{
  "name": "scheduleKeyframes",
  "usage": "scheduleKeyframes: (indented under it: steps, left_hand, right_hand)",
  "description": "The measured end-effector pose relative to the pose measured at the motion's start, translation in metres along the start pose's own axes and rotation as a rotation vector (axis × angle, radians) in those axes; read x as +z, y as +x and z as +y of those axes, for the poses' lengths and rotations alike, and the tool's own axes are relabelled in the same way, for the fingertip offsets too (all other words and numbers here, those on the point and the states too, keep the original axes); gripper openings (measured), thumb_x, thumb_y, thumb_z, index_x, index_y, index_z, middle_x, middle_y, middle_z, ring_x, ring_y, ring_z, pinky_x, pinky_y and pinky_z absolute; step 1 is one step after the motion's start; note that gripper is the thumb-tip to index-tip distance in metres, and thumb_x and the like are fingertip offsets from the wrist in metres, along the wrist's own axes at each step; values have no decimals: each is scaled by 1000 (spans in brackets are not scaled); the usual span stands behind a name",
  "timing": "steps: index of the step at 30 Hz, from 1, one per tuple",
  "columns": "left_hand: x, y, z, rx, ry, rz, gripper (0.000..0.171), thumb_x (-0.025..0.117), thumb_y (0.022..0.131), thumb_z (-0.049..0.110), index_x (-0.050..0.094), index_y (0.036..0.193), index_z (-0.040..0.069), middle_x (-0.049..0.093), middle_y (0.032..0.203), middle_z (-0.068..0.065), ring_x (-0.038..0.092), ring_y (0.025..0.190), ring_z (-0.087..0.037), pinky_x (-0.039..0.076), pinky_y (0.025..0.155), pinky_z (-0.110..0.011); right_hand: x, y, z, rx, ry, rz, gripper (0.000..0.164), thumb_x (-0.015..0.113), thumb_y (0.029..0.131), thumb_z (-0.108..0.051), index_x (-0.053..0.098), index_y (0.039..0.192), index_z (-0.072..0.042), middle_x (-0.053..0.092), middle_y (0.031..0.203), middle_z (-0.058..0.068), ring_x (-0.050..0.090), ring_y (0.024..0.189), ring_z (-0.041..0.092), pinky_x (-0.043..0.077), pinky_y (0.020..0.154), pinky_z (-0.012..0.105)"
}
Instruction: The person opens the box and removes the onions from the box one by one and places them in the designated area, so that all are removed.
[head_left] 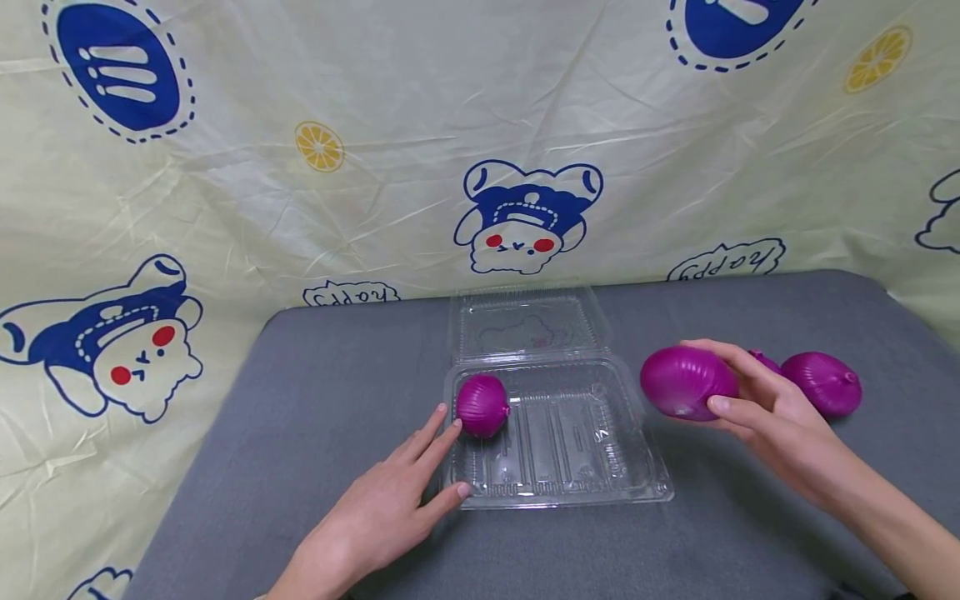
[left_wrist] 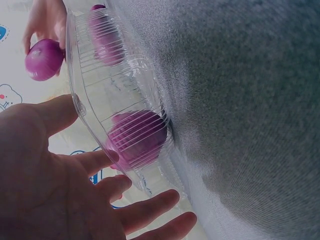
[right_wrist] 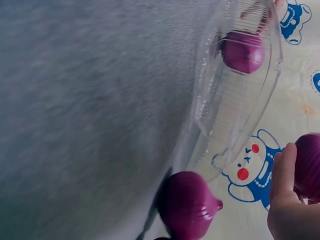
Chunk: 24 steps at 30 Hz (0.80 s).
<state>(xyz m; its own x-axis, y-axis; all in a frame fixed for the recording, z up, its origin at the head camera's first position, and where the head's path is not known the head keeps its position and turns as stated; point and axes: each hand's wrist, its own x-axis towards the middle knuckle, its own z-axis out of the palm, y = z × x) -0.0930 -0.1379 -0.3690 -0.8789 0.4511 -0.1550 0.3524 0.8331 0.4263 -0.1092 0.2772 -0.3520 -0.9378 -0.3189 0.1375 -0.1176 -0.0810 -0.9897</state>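
Note:
One purple onion (head_left: 482, 406) lies in the left part of a clear plastic clamshell box (head_left: 558, 442), whose lid (head_left: 528, 325) is folded back behind it. My left hand (head_left: 386, 500) rests at the box's left front rim with fingers spread and straight, fingertips right by that onion. To the right of the box, my right hand (head_left: 780, 408) holds another purple onion (head_left: 686, 383) above the table, thumb on the near side and fingers behind. In the right wrist view the held onion (right_wrist: 309, 167) is cut off by the frame's edge.
Behind my right hand, a purple onion (head_left: 822, 383) sits on the grey table (head_left: 345, 375), with one more onion (head_left: 765, 361) mostly hidden by the hand. A patterned cloth (head_left: 390, 217) hangs along the table's back edge.

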Motion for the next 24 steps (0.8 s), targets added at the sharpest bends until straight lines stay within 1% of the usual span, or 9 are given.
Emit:
scheduleKeyframes:
  steps: [3,5,8,11,13,15,17,22,24]
  left_hand:
    - [0,1,0,-5,-4,-8,72,44,96,64,23,157,32,8,164,12,30,143,-25,40,103,-53]
    - [0,1,0,-8,-7,-12,72,45,96,63,23,157,32,8,164,12,30,143,-25,39,103,-54]
    - [0,2,0,-14,-6,-16,71,46,97,62,23,157,33,7,164,12,30,143,-25,40,103,-54]
    - [0,2,0,-19,-4,-20,71,46,97,62,22,157,33,7,163,12,30,143,-25,40,103,-54]
    - [0,3,1,-20,-4,-24,72,46,96,62,22,157,33,7,163,13,30,143,-24,40,102,-54]
    - [0,3,1,-17,-5,-24,72,46,96,62,22,158,33,7,163,12,30,143,-24,40,102,-54]
    - [0,2,1,-14,-7,-23,72,46,97,62,23,158,33,7,163,12,30,143,-25,40,103,-54]
    - [0,1,1,-5,-8,-10,71,46,97,62,24,157,32,8,163,12,30,143,-25,39,104,-53]
    - [0,1,1,-4,-7,-5,71,46,97,62,24,157,32,8,163,12,30,143,-25,39,104,-53]
  right_hand:
    - [-4,-6,-1,46,-106,46,57,49,97,4,36,150,-10,35,143,13,55,115,18,54,87,32]
    - [-6,-10,-1,58,-156,57,57,49,96,4,37,150,-11,36,142,13,55,113,18,54,86,31]
    - [-11,-14,1,57,-244,81,56,50,97,3,38,150,-12,39,139,11,56,111,18,54,83,29]
    - [-15,-19,2,47,-379,108,59,54,96,2,39,150,-15,42,138,6,56,110,14,54,80,28]
    - [-17,-22,3,38,-455,119,59,56,95,2,40,150,-16,43,138,3,57,109,13,54,78,27]
    - [-19,-25,4,29,-520,109,61,60,94,1,41,149,-16,43,138,1,57,109,10,55,77,27]
    - [-20,-26,4,15,-559,82,62,62,92,3,42,148,-14,43,138,1,56,110,8,55,76,26]
    - [-19,-31,7,-39,-642,5,66,71,85,4,45,144,-11,45,135,-1,54,111,6,56,74,27]
    - [-19,-32,8,-55,-662,-2,68,74,82,5,47,142,-11,46,134,-3,55,109,6,56,72,27]
